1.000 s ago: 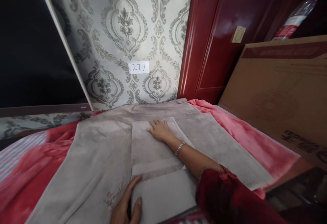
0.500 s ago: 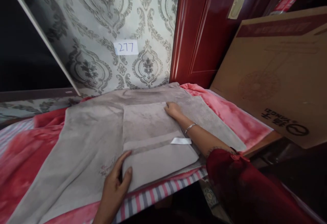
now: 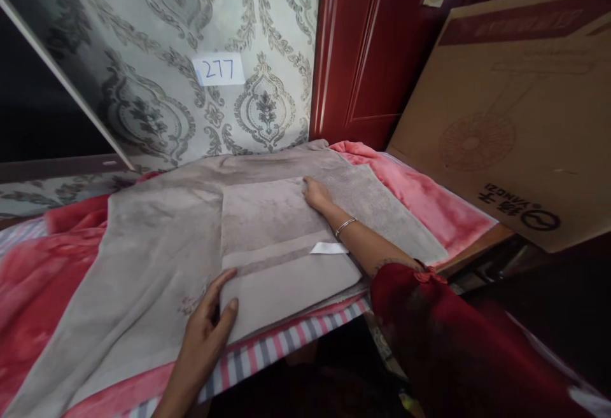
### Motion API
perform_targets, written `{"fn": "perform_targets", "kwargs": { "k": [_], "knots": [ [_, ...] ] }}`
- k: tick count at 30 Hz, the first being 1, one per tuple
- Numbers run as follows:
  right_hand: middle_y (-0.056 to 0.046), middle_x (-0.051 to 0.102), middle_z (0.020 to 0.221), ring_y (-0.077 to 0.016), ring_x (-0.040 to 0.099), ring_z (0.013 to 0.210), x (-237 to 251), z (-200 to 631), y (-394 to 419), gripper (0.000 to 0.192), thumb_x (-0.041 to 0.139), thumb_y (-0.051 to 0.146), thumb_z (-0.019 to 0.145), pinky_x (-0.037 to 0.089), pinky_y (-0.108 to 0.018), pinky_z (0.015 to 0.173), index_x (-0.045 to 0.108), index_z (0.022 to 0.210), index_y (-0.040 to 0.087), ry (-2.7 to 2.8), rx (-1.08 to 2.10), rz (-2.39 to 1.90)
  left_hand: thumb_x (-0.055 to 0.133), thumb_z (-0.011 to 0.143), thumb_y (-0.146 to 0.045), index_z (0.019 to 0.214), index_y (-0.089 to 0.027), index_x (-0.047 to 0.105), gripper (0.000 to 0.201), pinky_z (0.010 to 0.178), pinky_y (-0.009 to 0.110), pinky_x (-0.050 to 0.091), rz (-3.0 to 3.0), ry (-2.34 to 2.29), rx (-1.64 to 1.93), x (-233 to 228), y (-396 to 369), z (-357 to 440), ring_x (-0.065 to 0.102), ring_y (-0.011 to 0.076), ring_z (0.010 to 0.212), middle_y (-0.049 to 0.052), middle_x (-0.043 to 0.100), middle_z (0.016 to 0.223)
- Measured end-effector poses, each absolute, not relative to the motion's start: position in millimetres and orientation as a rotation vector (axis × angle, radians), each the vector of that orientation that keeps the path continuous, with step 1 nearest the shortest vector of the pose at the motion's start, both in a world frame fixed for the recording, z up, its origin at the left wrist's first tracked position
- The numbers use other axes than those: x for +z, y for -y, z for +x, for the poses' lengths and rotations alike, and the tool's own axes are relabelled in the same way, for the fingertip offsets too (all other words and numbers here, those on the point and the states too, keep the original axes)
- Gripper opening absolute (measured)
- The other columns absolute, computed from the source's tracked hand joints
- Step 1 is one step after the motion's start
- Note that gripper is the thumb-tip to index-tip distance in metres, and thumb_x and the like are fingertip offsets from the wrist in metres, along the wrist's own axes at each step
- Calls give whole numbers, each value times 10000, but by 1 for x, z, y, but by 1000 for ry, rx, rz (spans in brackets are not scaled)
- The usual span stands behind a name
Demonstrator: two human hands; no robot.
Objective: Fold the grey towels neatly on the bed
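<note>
A grey plush towel point(image 3: 272, 214), folded into a rectangle with a paler band and a white tag point(image 3: 329, 248), lies on a larger spread of grey plush cloth point(image 3: 157, 227). My left hand point(image 3: 207, 316) rests against its left edge near the front, thumb and forefinger apart, holding nothing. At the far right corner, my right hand point(image 3: 317, 195) has its fingers curled together on the towel's edge; the fingertips are partly hidden. A bracelet point(image 3: 345, 226) circles the right wrist.
Pink-red plush cloth point(image 3: 410, 195) and striped fabric point(image 3: 286, 335) lie under the grey cloth. A large cardboard box point(image 3: 506, 119) leans at the right, by a red wooden panel point(image 3: 363, 55). A dark screen point(image 3: 42, 100) stands left; a paper marked 277 point(image 3: 218, 69) hangs on the wall.
The view has shifted slightly, so the scene sits a little higher and further left. Both hands keep about the same places on the folded towel.
</note>
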State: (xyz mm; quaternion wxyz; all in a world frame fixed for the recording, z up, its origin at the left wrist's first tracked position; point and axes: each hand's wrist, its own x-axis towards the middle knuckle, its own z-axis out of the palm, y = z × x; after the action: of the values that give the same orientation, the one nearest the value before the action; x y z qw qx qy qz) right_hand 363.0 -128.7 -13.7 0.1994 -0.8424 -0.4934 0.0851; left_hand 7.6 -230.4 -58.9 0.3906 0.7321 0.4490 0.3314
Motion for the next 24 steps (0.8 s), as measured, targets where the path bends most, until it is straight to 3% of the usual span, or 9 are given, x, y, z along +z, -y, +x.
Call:
{"fn": "perform_targets", "kwargs": {
  "k": [5,9,13,17,20,22,24],
  "knots": [
    [-146,621,1339,-257,578,1229,-7,371,165,574,558,227,938,441,-320,986,420,1491,155,1384,268,-2329,555,867,-566,1392,-255,540,609,1165,479,364,1802,-1176,816,-56,233,9,524,288,1329,94,580,1425],
    [-120,679,1226,-242,632,1100,-15,369,221,632,574,229,920,461,-324,930,383,1520,165,1464,379,-2207,553,865,-574,1390,-278,541,603,1170,483,355,1817,-1173,821,-55,233,11,529,286,1317,80,585,1416],
    [-107,627,1318,-240,603,1135,-27,360,272,721,628,221,847,454,-340,950,380,1523,190,1512,513,-2013,562,856,-575,1368,-281,565,590,1157,489,374,1811,-1194,887,-54,235,14,523,294,1324,80,585,1417],
    [-94,592,1366,-228,570,1187,-30,358,296,570,575,258,878,447,-333,967,489,1438,193,1442,632,-1790,580,847,-578,1369,-274,569,604,1117,467,426,1735,-1219,872,-52,236,14,559,289,1288,83,610,1388],
    [-64,685,1086,-199,625,960,-31,361,300,486,565,275,883,475,-298,812,548,1358,170,1321,695,-1845,586,835,-597,1375,-264,568,635,1077,447,469,1717,-1200,860,-56,233,12,602,286,1231,89,635,1354],
    [-23,666,876,-172,598,796,-33,363,301,391,563,253,874,445,-268,710,610,1248,151,1290,679,-1934,581,834,-606,1367,-271,578,629,1091,452,455,1733,-1202,886,-60,231,10,604,286,1229,82,637,1353],
    [-11,638,801,-155,567,745,-35,364,302,249,552,259,887,408,-250,671,667,1078,147,1326,632,-1965,579,830,-616,1353,-282,592,621,1113,476,429,1754,-1214,903,-61,230,10,592,295,1244,75,639,1349]
  ]
}}
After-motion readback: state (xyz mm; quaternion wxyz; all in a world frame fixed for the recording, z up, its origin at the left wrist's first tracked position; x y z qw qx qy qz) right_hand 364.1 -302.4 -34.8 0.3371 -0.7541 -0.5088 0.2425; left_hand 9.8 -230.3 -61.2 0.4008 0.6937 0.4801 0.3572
